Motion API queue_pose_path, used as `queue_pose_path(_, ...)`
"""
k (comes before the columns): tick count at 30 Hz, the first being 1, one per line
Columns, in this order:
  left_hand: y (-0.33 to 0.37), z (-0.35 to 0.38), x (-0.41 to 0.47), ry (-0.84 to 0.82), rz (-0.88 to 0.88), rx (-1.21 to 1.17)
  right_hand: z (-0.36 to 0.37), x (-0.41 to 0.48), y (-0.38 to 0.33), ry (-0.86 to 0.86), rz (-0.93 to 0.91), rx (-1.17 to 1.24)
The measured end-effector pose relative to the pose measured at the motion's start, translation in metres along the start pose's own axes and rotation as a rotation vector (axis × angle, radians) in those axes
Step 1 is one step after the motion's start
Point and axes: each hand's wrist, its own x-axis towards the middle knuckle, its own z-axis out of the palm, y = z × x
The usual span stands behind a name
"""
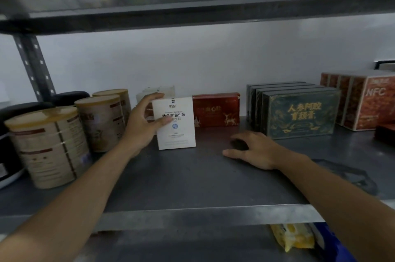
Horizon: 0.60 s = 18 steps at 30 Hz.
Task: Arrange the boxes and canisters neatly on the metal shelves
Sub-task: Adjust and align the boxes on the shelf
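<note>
A white box (pixel 178 131) with dark print stands upright on the grey metal shelf (pixel 192 180), and my left hand (pixel 143 125) grips its left edge, thumb across the front and fingers over the top. Behind it stand more white boxes (pixel 162 91). My right hand (pixel 254 150) rests palm down on the shelf to the right, fingers curled, holding nothing. A red box (pixel 215 110) stands just behind and right of the white box. Three tan canisters (pixel 49 146) line the left side.
Several dark green boxes (pixel 299 112) stand in a row right of centre, with red and white NFC boxes (pixel 363 101) beyond them. Dark rounded items (pixel 8 150) sit at the far left. A yellow packet (pixel 292 238) lies on the shelf below. An upper shelf (pixel 192 12) hangs overhead.
</note>
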Motion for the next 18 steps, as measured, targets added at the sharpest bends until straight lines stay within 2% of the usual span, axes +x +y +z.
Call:
queue_pose_path(8,-0.022,-0.017,0.01,0.07,0.007,0.142,0.0,0.001,-0.002,0.001,-0.012,-0.009)
queue_pose_path(18,-0.029,-0.021,0.011,0.1,-0.032,0.156,0.004,0.006,-0.007,-0.009,-0.024,-0.046)
